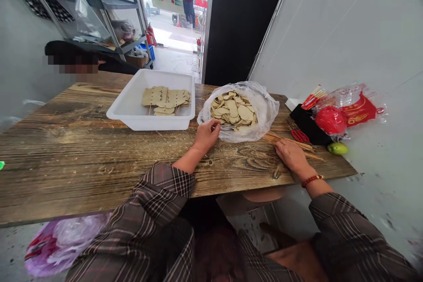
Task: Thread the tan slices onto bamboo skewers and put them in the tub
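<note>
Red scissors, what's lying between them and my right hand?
Thin sticks lie between the scissors and your right hand, as the head view shows.

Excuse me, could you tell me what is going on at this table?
A person's right hand is on the bundle of thin sticks, while the left hand is at the near edge of a plastic bag full of flat, tan pieces. In the white tub, similar pieces lie threaded on sticks.
</note>
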